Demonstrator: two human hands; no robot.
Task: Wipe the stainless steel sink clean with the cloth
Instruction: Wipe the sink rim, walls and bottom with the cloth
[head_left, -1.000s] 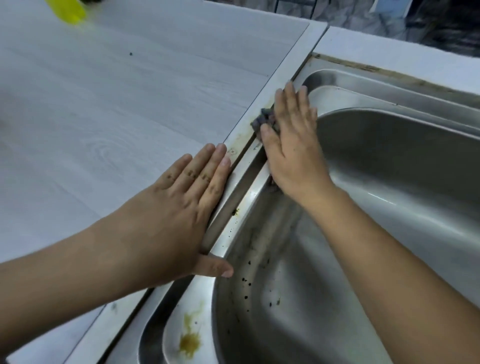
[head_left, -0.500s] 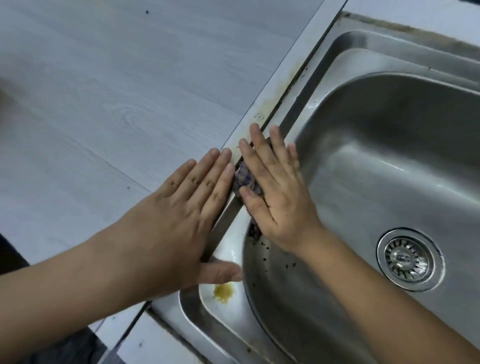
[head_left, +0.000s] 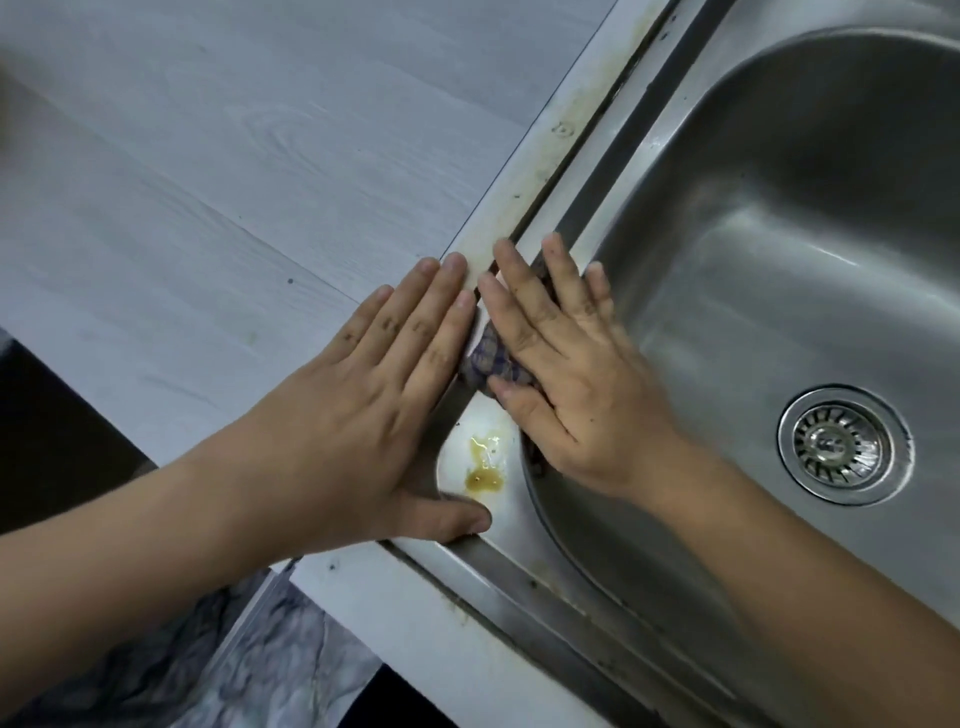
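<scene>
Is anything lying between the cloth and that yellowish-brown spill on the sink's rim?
Nothing visible does. The right hand presses the cloth on the sink rim, and only bare steel separates it from the spill. The left hand lies flat beside that stretch, its thumb just below the spill, not across it.

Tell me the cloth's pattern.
Dark blue-grey check with pale lines; head view, the cloth under the right hand.

Two hands (head_left: 358, 410), one cloth (head_left: 491, 358) (mostly hidden), one sink (head_left: 779, 260), one drain (head_left: 844, 446), perhaps one stain (head_left: 484, 470).
</scene>
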